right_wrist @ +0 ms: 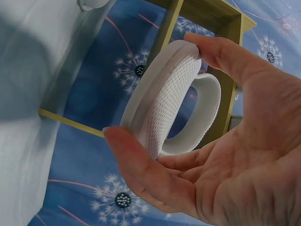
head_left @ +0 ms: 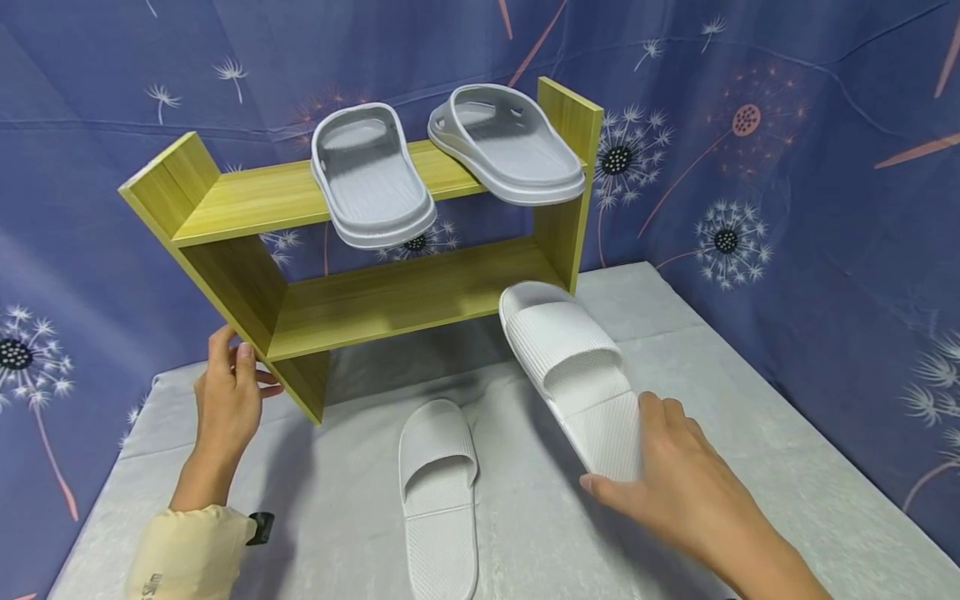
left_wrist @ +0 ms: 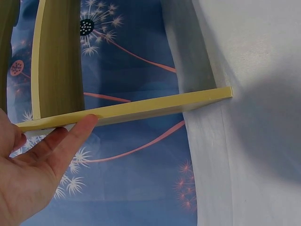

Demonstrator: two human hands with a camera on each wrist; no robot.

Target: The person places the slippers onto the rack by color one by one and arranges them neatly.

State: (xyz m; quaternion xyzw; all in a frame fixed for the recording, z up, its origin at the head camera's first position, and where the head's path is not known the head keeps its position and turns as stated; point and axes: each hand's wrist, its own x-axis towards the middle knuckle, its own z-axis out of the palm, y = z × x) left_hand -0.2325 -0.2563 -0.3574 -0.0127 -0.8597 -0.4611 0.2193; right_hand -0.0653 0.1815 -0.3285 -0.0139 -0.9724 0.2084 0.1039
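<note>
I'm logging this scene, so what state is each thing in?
Shoe rack: standing on the gray cloth.
Gray clogs: sole down, jutting over the top shelf's edge.
Held slide: lifted off the cloth.
Other slide: lying sole down on the cloth.
Left hand: touching the rack's side panel.
Right hand: gripping the held slide's heel.

Clogs (head_left: 375,179) sit on the rack (head_left: 405,292) behind one slipper (head_left: 440,500)

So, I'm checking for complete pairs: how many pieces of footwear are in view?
4: one grey clog and a second clog on the upper shelf, a raised slide in the right hand, another slide on the grey cloth.
</note>
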